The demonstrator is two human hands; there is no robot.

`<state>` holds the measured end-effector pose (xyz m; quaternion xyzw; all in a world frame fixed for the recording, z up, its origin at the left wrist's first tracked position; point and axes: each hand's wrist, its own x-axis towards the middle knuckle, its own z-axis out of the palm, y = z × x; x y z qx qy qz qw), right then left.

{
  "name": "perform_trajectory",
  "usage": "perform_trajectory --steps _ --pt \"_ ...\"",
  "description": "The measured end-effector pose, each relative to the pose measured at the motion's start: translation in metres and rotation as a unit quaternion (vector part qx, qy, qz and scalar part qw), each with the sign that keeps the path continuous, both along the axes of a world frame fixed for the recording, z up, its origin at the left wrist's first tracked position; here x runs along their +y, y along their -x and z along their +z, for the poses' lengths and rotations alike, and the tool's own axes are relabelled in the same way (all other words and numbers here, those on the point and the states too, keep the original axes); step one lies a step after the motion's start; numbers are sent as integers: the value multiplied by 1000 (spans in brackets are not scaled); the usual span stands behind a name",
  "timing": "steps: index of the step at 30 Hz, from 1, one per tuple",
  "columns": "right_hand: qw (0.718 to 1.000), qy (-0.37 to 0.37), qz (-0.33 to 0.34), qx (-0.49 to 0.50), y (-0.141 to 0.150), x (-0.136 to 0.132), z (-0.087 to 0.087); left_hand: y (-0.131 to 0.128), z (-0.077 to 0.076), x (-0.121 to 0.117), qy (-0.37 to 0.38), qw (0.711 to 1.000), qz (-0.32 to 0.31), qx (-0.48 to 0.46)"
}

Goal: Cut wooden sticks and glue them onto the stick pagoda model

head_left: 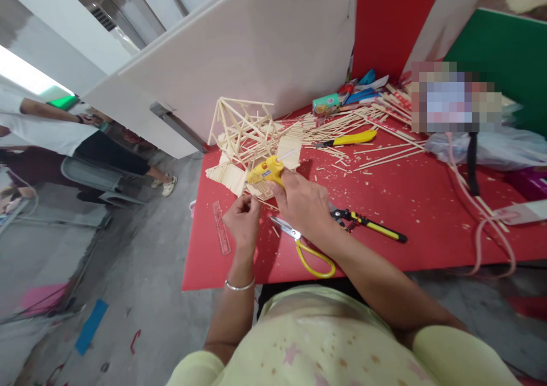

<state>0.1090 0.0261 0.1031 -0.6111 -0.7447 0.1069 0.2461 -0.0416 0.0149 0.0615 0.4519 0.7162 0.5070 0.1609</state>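
Note:
My right hand [302, 200] is wrapped round a yellow glue gun [265, 170], whose nozzle points left and down; a pale glue stick [289, 154] juts from its back. Just below the nozzle, my left hand [243, 220] is closed in a pinch, and what lies between its fingertips is too small to make out. Beyond the gun stands an open frame of thin wooden sticks [222, 121]. Flat panels of sticks laid side by side [226, 175] rest beneath and beside it. Scissors with yellow handles [316, 260] lie below my right hand.
The red table [376, 192] holds a clear ruler [221, 229], yellow-and-black cutters [376, 226], a yellow utility knife [354, 138], and piled loose sticks [342, 122]. A pink cord [476, 232] hangs over its front edge. White boards [273, 44] stand behind. A person [64, 124] stands at left.

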Motion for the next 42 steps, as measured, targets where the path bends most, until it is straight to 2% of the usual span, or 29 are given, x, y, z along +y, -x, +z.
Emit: perform_trajectory --steps 15,27,36,42 --pt "999 39 17 4 -5 0 10 -1 -1 0 -8 1000 -4 -1" --pt "999 39 14 5 -5 -2 6 -4 7 -2 2 1000 -9 13" --pt "998 55 6 26 -4 -4 1 -2 3 -2 0 1000 -21 0" --pt "998 56 -1 29 -3 -4 -2 -3 6 -2 3 1000 -10 2"
